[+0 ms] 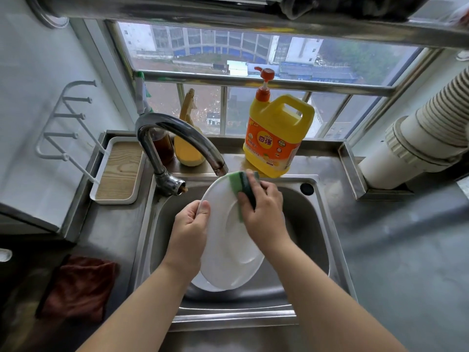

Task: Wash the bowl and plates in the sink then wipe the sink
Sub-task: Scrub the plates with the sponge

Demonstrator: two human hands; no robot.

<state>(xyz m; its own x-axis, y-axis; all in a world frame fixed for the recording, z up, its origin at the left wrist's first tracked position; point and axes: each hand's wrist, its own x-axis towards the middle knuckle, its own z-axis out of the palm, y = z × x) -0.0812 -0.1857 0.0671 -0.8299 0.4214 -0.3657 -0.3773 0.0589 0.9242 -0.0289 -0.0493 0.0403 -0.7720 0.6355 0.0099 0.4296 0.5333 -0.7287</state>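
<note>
Over the steel sink (314, 224), left hand (190, 224) gripping a tilted white plate (228, 250), right hand (264, 212) clamping a green sponge (241, 184) against it

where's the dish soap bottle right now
In the head view, the yellow dish soap bottle stands on the ledge behind the sink, right of the faucet.

steel sink, glazed plate and a mix of plastic, wood and cloth around it.
brushed stainless sink (327, 250) and shiny chrome tap (175, 138); smooth glossy white plate (228, 252); spongy green scouring pad (241, 189); glossy yellow plastic detergent jug (276, 138); white tray (119, 171) with wood-grain base; fuzzy dark red cloth (78, 288) on matt grey desk (406, 250).
</note>
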